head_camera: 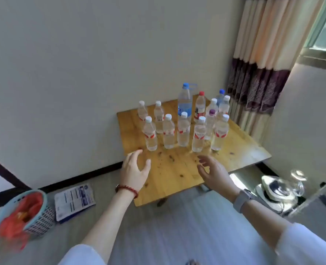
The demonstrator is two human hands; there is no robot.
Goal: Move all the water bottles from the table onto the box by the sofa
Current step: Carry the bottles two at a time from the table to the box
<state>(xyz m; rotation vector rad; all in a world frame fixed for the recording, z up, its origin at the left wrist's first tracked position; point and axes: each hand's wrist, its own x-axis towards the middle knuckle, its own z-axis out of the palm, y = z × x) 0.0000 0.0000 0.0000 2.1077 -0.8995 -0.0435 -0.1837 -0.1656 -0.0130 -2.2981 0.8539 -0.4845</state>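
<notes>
Head view. A square, knotted, honey-coloured wooden desk (177, 169) stands against a pale wall and carries a cluster of upright clear plastic water bottles (183, 129), most with white caps and red-and-white labels. At the back of the cluster stand a taller bottle with a blue cap and blue label (185, 100) and a red-capped bottle (200, 107); a purple-capped bottle (210, 123) stands among those on the right.

The left hand (134, 172), a red bead bracelet (126, 190) at its wrist, hovers over the desk's near-left edge with its fingers (137, 153) spread and curved, holding nothing; the nearest white-capped bottle (150, 133) stands just beyond the fingertips, apart from them.

The right hand (214, 173), a grey watch (242, 199) at its wrist, hovers over the desk's near part with its fingers (203, 159) likewise spread and empty; another white-capped bottle (199, 134) stands just beyond them, not touched.

Left of the left-hand fingers, on the floor, lie a printed blue-and-white packet (74, 201) and a teal-rimmed basket lined with red plastic (24, 213). Right of the right-hand fingers hangs a cream and purple curtain (259, 60).
</notes>
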